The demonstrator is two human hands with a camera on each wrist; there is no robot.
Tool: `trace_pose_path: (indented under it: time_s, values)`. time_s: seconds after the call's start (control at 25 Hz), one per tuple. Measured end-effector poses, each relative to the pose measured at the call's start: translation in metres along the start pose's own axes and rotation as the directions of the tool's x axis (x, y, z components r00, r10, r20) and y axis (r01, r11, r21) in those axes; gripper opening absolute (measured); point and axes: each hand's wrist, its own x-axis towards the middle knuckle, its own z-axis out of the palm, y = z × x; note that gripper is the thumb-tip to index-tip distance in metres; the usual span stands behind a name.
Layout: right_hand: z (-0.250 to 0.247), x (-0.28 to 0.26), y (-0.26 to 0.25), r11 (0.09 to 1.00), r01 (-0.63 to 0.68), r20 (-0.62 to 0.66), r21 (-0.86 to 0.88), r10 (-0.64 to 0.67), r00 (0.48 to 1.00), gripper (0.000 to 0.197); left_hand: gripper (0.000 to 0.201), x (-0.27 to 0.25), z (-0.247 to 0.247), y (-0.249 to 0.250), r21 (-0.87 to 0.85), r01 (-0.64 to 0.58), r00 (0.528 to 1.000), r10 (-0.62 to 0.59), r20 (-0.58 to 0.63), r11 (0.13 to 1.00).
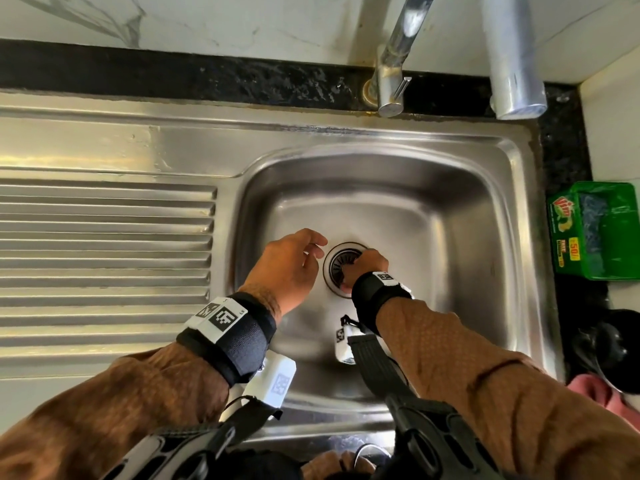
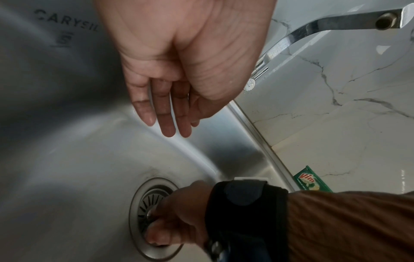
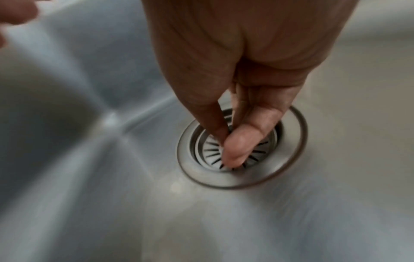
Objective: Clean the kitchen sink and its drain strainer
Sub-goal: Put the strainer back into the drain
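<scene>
The steel sink [image 1: 398,202] has a round drain strainer [image 1: 337,263] set in its floor. My right hand [image 1: 360,268] reaches down into the drain and pinches the strainer's centre knob between thumb and fingers; the right wrist view shows this pinch [image 3: 226,141] over the slotted strainer [image 3: 208,152], which sits in its ring. The knob itself is mostly hidden by the fingers. My left hand [image 1: 294,261] hovers just left of the drain, fingers relaxed and holding nothing, as the left wrist view [image 2: 170,109] confirms.
A chrome tap [image 1: 394,64] rises behind the basin with a second steel spout [image 1: 512,64] to its right. A green Vim box [image 1: 595,230] stands on the dark counter at the right. The ribbed drainboard [image 1: 104,254] lies left of the basin.
</scene>
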Motion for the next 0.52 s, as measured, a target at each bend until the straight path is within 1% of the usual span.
trace_pose_path:
  time_s: [0.04, 0.08, 0.12, 0.16, 0.2, 0.24, 0.28, 0.32, 0.4, 0.44, 0.52]
  values:
    - [0.002, -0.001, 0.0, 0.996, -0.044, 0.014, 0.081, 0.043, 0.999, 0.042, 0.034, 0.0, 0.0, 0.001, -0.004, -0.007, 1.0, 0.007, 0.009, 1.0]
    - [0.004, -0.001, 0.002, 0.992, -0.043, 0.008, 0.116, 0.042, 0.999, 0.045, 0.034, -0.001, -0.001, 0.002, -0.009, -0.013, 1.0, 0.013, 0.014, 1.0]
    - [0.007, -0.002, 0.004, 0.996, 0.02, -0.017, 0.092, -0.018, 1.0, 0.045, 0.034, -0.001, -0.002, 0.002, -0.014, -0.017, 1.0, 0.017, 0.012, 1.0]
    - [0.005, -0.005, 0.006, 0.993, 0.119, -0.038, 0.014, -0.119, 0.992, 0.043, 0.034, -0.001, -0.003, 0.001, -0.014, -0.021, 1.0, 0.021, 0.008, 1.0]
    - [0.001, -0.007, 0.01, 0.965, 0.236, -0.039, -0.11, -0.241, 0.97, 0.039, 0.033, -0.002, -0.004, 0.001, -0.015, -0.023, 1.0, 0.023, 0.003, 1.0]
    - [-0.003, -0.007, 0.015, 0.903, 0.356, -0.012, -0.241, -0.369, 0.929, 0.037, 0.034, -0.002, -0.005, 0.0, -0.018, -0.021, 1.0, 0.021, -0.003, 1.0]
    - [-0.007, -0.007, 0.02, 0.823, 0.45, 0.039, -0.345, -0.467, 0.883, 0.037, 0.034, -0.002, -0.005, 0.0, -0.023, -0.017, 1.0, 0.017, -0.009, 1.0]
    - [-0.011, -0.006, 0.024, 0.762, 0.507, 0.107, -0.403, -0.512, 0.853, 0.036, 0.034, -0.002, -0.005, -0.001, -0.025, -0.012, 1.0, 0.012, -0.011, 1.0]
    - [-0.015, -0.002, 0.026, 0.701, 0.551, 0.227, -0.453, -0.507, 0.832, 0.036, 0.034, -0.003, -0.002, -0.002, -0.024, -0.005, 1.0, 0.004, -0.009, 1.0]
    - [-0.014, 0.0, 0.025, 0.686, 0.55, 0.266, -0.476, -0.484, 0.834, 0.036, 0.034, -0.004, -0.001, -0.002, -0.023, -0.006, 1.0, 0.006, -0.005, 1.0]
    - [-0.014, 0.003, 0.022, 0.663, 0.553, 0.286, -0.505, -0.477, 0.831, 0.037, 0.033, -0.006, 0.002, -0.003, -0.021, -0.009, 1.0, 0.01, 0.005, 1.0]
